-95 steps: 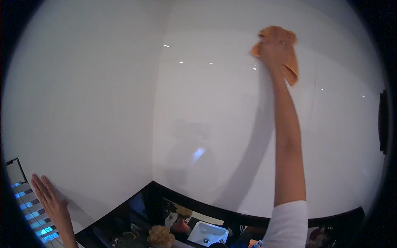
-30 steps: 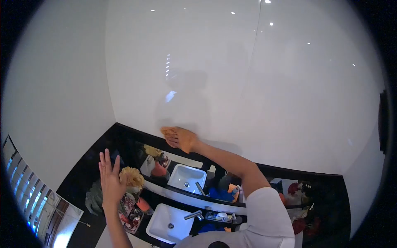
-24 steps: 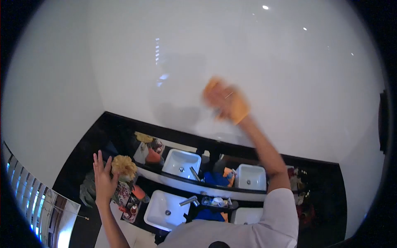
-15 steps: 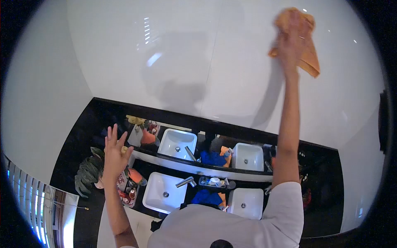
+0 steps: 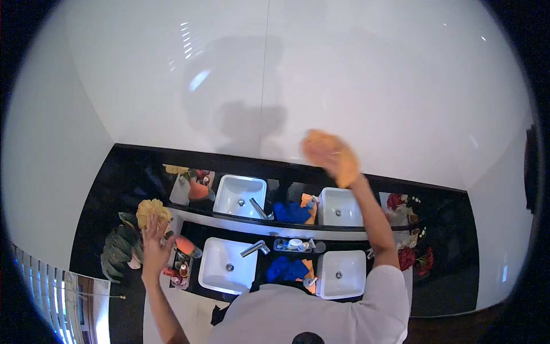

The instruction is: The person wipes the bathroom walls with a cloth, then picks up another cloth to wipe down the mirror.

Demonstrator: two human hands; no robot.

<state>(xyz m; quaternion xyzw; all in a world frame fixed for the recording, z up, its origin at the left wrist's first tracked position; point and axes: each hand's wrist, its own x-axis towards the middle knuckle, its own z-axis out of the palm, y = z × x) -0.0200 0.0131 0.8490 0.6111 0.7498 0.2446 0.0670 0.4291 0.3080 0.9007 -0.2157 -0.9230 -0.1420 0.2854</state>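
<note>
My right hand [image 5: 327, 156] is pressed over an orange cloth [image 5: 347, 166], low on the glossy white wall surface [image 5: 372, 86]. Hand and cloth are slightly blurred, and the cloth hangs past the wrist side of the palm. On the left, my left hand [image 5: 154, 246] is raised with its fingers apart and holds nothing. Its fingertips overlap a yellow flower [image 5: 153, 212] in view; whether they touch it I cannot tell. Beside that hand stand dark green leaves [image 5: 121, 246] and an orange-and-grey bottle [image 5: 186, 246].
Two white sinks [image 5: 209, 281] are set in the black counter, with a chrome faucet [image 5: 255, 248] by the left one. Between them lie a blue cloth [image 5: 286, 268] and a small tray of toiletries [image 5: 295, 245]. Red flowers [image 5: 424, 261] stand at right. A reflective strip doubles these things.
My right hand has swept the orange cloth down and to the left across the white surface. My left hand has lowered, and the view has shifted slightly.
</note>
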